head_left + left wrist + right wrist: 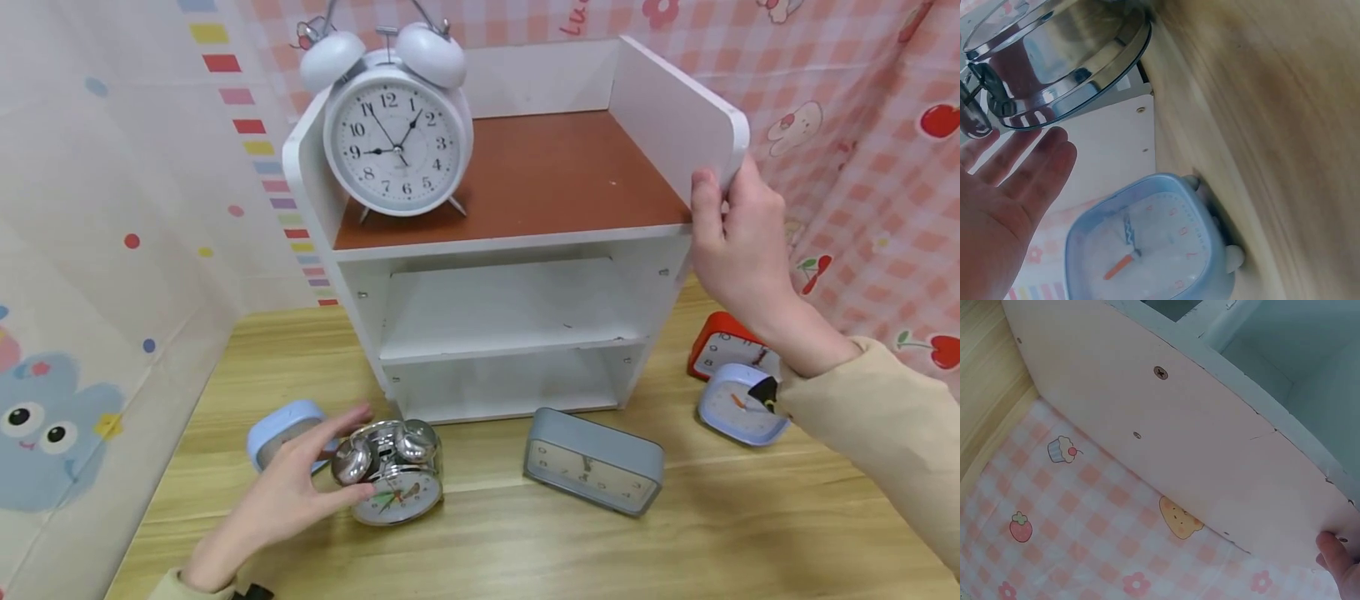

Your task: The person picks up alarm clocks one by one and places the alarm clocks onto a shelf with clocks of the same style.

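Observation:
My left hand (291,485) reaches around a silver twin-bell alarm clock (405,497) on the table, thumb by its face and fingers behind the bells. In the left wrist view those fingers (1047,165) are extended beside the metal clock (1066,62); firm contact is not clear. On the right, my right hand (746,242) grips the side panel of a small white shelf (671,117), thumb inside and fingers outside. Part of that hand (1341,565) shows at the panel's edge in the right wrist view. A large white twin-bell alarm clock (405,179) stands on the shelf's brown top.
A light-blue clock (281,423) sits behind my left hand. In front of the shelf lies a grey rectangular clock (600,446). Under my right arm are a red clock (705,342) and a pale lilac clock (731,408). Patterned curtains (847,192) surround the wooden table (495,550).

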{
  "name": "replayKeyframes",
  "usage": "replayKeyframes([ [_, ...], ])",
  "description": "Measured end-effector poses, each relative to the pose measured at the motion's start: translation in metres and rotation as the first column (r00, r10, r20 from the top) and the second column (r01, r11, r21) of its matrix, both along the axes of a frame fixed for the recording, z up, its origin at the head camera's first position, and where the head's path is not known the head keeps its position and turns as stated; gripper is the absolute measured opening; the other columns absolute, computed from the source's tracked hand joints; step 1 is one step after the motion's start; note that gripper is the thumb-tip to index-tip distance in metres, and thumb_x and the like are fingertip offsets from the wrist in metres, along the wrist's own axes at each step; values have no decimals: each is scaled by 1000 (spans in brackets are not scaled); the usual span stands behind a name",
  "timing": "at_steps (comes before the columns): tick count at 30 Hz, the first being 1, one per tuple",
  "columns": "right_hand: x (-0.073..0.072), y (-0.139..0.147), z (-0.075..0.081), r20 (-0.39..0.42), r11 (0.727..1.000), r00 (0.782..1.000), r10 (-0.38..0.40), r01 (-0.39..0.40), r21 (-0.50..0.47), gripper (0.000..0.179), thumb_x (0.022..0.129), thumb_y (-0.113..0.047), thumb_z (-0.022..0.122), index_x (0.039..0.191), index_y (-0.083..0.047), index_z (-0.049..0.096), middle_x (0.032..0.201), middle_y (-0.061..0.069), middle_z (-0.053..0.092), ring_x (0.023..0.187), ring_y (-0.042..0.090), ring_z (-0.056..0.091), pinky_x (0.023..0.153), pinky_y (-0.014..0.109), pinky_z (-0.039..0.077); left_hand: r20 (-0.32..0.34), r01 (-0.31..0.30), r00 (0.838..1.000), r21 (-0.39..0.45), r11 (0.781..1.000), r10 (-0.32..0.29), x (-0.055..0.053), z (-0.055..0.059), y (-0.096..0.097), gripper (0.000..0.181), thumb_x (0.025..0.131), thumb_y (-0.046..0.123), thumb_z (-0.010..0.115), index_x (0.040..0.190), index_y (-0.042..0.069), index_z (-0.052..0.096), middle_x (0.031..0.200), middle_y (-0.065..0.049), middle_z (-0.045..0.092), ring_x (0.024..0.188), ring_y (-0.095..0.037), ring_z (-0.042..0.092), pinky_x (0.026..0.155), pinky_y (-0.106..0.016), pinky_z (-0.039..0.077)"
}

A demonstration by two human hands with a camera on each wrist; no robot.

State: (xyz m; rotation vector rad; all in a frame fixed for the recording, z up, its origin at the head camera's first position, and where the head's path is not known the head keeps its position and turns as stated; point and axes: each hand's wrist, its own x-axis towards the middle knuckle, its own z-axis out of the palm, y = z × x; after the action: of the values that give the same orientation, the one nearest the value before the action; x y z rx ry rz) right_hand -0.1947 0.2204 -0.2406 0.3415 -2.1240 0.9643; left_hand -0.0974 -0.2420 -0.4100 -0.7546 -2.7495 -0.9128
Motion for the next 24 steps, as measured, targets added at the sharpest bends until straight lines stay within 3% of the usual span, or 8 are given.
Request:
replayKeyframes([
  [3,-1,-1,-1,-20,1000,1000,3,-4,-11,43,110,-27,45,136,5,58,128,22,73,96,-20,55,86,0,45,4,-11,1000,-19,1000,11,0,-3,1,89,78,34,93,153,9,52,144,-13,68,115,-28,72,90,-42,64],
  [16,-3,-2,-4,-52,1000,999,-4,4,-11,41,110,-24,45,132,8,58,116,25,73,88,-15,52,77,5,41,45,-22,999,-29,999,24,0,-9,7,83,76,39,94,145,11,57,128,-5,76,110,-22,74,91,-41,63],
  [24,-2,-1,-5,-45,1000,999,-5,5,-3,42,110,-26,45,133,6,58,124,22,74,97,-21,54,87,0,46,31,-16,999,-31,999,17,-3,-12,7,75,77,39,93,141,14,61,126,-1,77,111,-17,72,91,-38,62],
])
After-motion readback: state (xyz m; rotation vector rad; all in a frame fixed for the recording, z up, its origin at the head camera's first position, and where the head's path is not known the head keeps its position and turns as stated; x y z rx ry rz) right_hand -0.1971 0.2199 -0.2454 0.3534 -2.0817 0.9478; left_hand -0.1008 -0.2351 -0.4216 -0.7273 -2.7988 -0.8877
